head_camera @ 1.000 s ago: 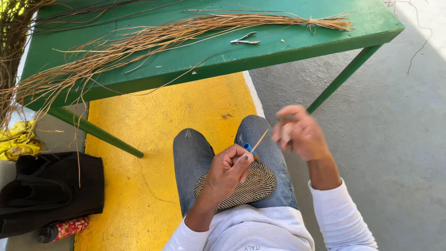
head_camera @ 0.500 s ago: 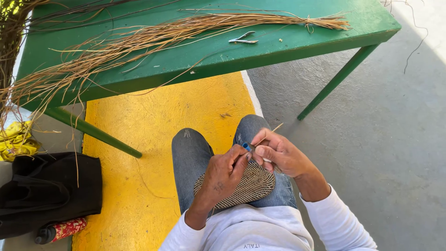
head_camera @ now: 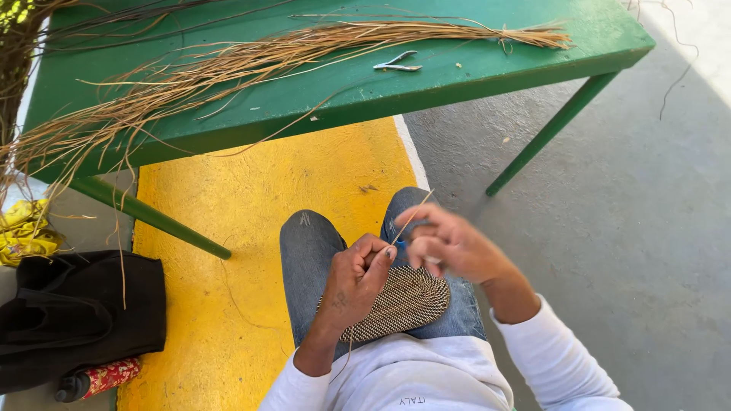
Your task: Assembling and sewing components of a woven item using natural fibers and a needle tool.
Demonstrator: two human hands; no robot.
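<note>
In front of my knees stands a green worktop on slanting green legs, 2 of them showing, lit by strong daylight. A long bundle of dry straw-coloured fibres sprawls across it, trailing over the left edge, and a small pair of metal snips lies near the middle. The floor under it is painted yellow, edged by a white line, then bare grey concrete to the right. At left a black bag sits beside a red patterned bottle and a yellow cloth.
</note>
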